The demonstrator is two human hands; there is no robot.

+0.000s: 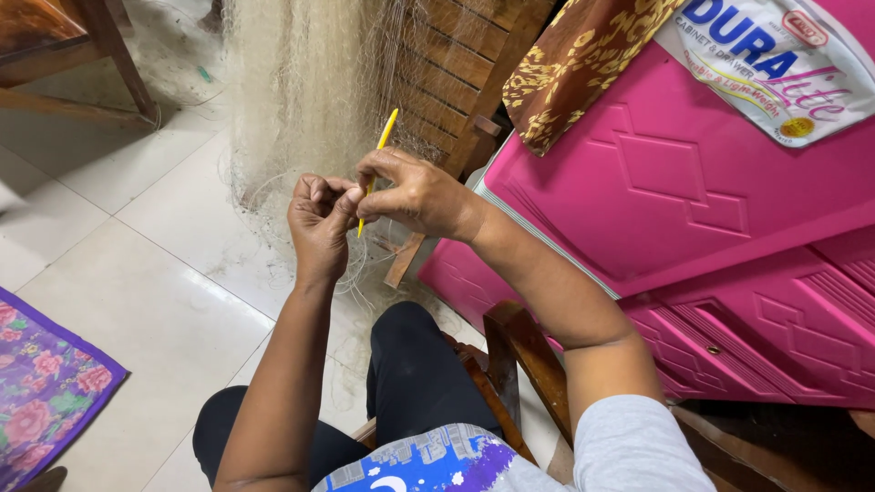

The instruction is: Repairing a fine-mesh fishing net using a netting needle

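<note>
A pale, fine fishing net [305, 82] hangs in a thick bundle in front of me, down to the floor. My right hand [415, 193] grips a slim yellow netting needle [383, 141] that points up and to the right. My left hand [319, 214] is closed, pinching strands of the net right beside the needle's lower end. Both hands touch each other at the fingertips. Loose thin threads trail from the hands toward my knees.
A pink plastic cabinet [693, 191] stands close on the right, with a brown patterned cloth [574, 64] draped over its top. A wooden slatted frame [460, 64] stands behind the net. A wooden table leg [118, 55] is far left, a floral mat [46, 392] at lower left.
</note>
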